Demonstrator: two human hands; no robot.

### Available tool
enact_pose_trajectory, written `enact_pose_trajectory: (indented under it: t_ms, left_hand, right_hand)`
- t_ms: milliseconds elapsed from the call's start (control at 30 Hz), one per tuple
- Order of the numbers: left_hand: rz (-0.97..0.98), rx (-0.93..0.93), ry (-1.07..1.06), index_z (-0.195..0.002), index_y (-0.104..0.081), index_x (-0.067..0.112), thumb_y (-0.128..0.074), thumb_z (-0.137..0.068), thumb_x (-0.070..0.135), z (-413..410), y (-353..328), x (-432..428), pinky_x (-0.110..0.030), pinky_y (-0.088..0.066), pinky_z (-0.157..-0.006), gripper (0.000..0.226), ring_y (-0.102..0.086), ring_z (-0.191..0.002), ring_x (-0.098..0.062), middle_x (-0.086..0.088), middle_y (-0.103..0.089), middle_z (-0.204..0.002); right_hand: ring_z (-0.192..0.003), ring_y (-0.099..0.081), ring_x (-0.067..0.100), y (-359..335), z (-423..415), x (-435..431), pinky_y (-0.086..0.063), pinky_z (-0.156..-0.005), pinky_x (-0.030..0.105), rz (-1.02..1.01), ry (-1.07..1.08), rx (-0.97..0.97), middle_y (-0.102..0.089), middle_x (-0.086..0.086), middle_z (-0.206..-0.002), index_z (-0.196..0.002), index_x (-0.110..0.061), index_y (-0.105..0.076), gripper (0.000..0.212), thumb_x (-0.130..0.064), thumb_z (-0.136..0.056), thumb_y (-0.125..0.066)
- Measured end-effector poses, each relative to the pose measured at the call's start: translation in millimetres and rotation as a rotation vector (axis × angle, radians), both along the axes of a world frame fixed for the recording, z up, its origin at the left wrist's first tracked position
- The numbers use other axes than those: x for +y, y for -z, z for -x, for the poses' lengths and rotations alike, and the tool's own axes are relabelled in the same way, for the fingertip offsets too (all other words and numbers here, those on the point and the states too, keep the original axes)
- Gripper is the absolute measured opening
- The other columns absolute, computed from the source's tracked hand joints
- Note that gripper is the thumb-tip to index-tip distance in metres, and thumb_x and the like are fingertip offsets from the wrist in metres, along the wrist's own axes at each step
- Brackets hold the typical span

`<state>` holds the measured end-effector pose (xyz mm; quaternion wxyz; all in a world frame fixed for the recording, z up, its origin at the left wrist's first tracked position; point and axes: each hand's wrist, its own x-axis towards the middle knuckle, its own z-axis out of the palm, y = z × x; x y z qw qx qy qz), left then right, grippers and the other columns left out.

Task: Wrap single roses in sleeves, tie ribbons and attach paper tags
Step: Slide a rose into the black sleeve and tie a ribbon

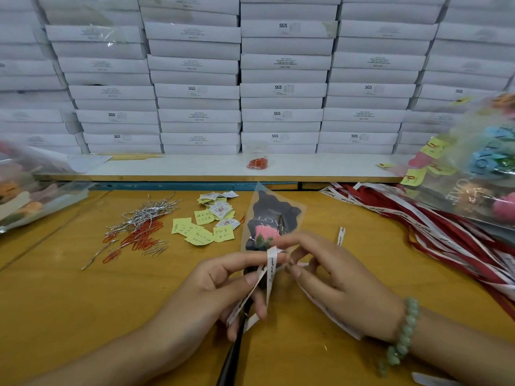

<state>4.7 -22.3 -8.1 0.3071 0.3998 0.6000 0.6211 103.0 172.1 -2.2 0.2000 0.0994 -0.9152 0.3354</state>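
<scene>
A pink rose is lying in a clear plastic sleeve, cone-shaped with a black printed panel. It is resting on the yellow wooden table, near the middle, with the bloom pointing to the far side. Its thin dark stem is running toward the near edge.

A flat white ribbon with small black script is crossing the narrow neck of the sleeve. The left hand is curling its fingers round the stem just below the neck, and its thumb is pressing the ribbon there. The right hand, wearing a bracelet of round pale green beads, is bending its fingers and pinching the ribbon beside the left fingertips. One ribbon tail is passing under its palm.

To the left, small square yellow paper tags with handwriting are lying near red paper clips and crinkled silver wire ties. At the right, long red and white ribbons are spreading over the table. Flat white boxes are standing in stacks at the far side.
</scene>
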Motion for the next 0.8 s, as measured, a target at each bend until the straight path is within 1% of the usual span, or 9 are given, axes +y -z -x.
enact_pose_trajectory:
  t_ms: [67, 200, 267, 367, 467, 567, 667, 733, 800]
  left_hand:
    - [-0.009, -0.04, 0.021, -0.122, -0.064, 0.039, -0.059, -0.093, 0.029, -1, -1, -1, -0.017, -0.044, -0.039, 0.031, -0.052, -0.039, -0.009, -0.017, -0.071, -0.08]
    - [-0.011, -0.082, 0.057, -0.129, -0.055, 0.045, -0.059, -0.087, 0.029, -2, -2, -2, -0.018, -0.045, -0.036, 0.045, -0.058, -0.041, -0.007, -0.017, -0.073, -0.092]
    - [0.024, -0.056, 0.045, -0.123, -0.058, 0.048, -0.059, -0.087, 0.029, -3, -2, -2, -0.018, -0.044, -0.037, 0.041, -0.053, -0.039, -0.008, -0.018, -0.073, -0.089]
    - [0.05, -0.026, 0.036, -0.117, -0.063, 0.046, -0.059, -0.088, 0.027, -5, -2, -3, -0.018, -0.043, -0.038, 0.035, -0.051, -0.039, -0.009, -0.016, -0.072, -0.082]
    - [0.064, 0.003, 0.033, -0.117, -0.065, 0.043, -0.064, -0.081, 0.036, -6, -3, -3, -0.018, -0.041, -0.039, 0.037, -0.048, -0.038, -0.011, -0.013, -0.07, -0.074]
    - [0.067, 0.031, 0.033, -0.119, -0.064, 0.041, -0.065, -0.078, 0.042, -6, -4, -5, -0.016, -0.04, -0.04, 0.04, -0.048, -0.037, -0.011, -0.01, -0.068, -0.068]
    - [0.076, 0.043, 0.043, -0.118, -0.067, 0.035, -0.067, -0.079, 0.044, -7, -5, -4, -0.016, -0.041, -0.041, 0.04, -0.05, -0.04, -0.009, -0.005, -0.066, -0.066]
    - [0.094, 0.073, 0.057, -0.116, -0.068, 0.035, -0.068, -0.08, 0.043, -7, -5, -2, -0.017, -0.043, -0.043, 0.037, -0.052, -0.044, -0.008, 0.0, -0.073, -0.082]
    - [0.09, 0.092, 0.082, -0.114, -0.068, 0.034, -0.068, -0.082, 0.038, -8, -4, 0, -0.016, -0.044, -0.043, 0.032, -0.055, -0.05, -0.005, 0.007, -0.072, -0.112]
  right_hand:
    - [-0.106, -0.055, 0.009, 0, 0, 1, -0.049, -0.074, 0.018, 0.028, 0.017, 0.048, -0.052, -0.019, -0.116, -0.126, -0.041, -0.046, 0.04, -0.015, -0.096, -0.052]
    - [-0.104, -0.057, 0.011, -2, -1, 1, -0.051, -0.073, 0.021, 0.057, 0.014, 0.102, -0.049, -0.02, -0.118, -0.122, -0.042, -0.046, 0.035, -0.026, -0.093, -0.053]
    - [-0.102, -0.059, 0.011, -1, 0, 0, -0.053, -0.071, 0.023, 0.088, 0.004, 0.083, -0.05, -0.018, -0.115, -0.119, -0.04, -0.048, 0.033, -0.025, -0.091, -0.058]
    - [-0.095, -0.063, 0.011, -1, 2, 0, -0.055, -0.068, 0.027, 0.121, 0.008, 0.087, -0.055, -0.013, -0.107, -0.11, -0.03, -0.056, 0.031, -0.011, -0.087, -0.066]
    - [-0.089, -0.066, 0.012, -3, 2, 0, -0.055, -0.065, 0.034, 0.186, 0.026, 0.108, -0.063, -0.01, -0.098, -0.098, -0.022, -0.062, 0.019, -0.01, -0.084, -0.07]
    - [-0.084, -0.068, 0.012, -9, 1, 0, -0.056, -0.064, 0.031, 0.297, 0.06, 0.149, -0.067, -0.011, -0.09, -0.095, -0.02, -0.064, 0.018, -0.017, -0.08, -0.073]
    - [-0.083, -0.068, 0.014, -15, 1, 1, -0.055, -0.06, 0.028, 0.397, 0.075, 0.201, -0.067, -0.005, -0.089, -0.09, -0.017, -0.063, 0.02, -0.008, -0.077, -0.075]
    - [-0.082, -0.067, 0.013, -17, 1, 1, -0.052, -0.056, 0.023, 0.463, 0.053, 0.206, -0.066, -0.003, -0.085, -0.084, -0.016, -0.061, 0.019, -0.003, -0.078, -0.074]
    - [-0.082, -0.064, 0.01, -17, 1, 0, -0.05, -0.055, 0.022, 0.506, 0.05, 0.207, -0.064, -0.002, -0.083, -0.08, -0.015, -0.061, 0.02, 0.003, -0.081, -0.069]
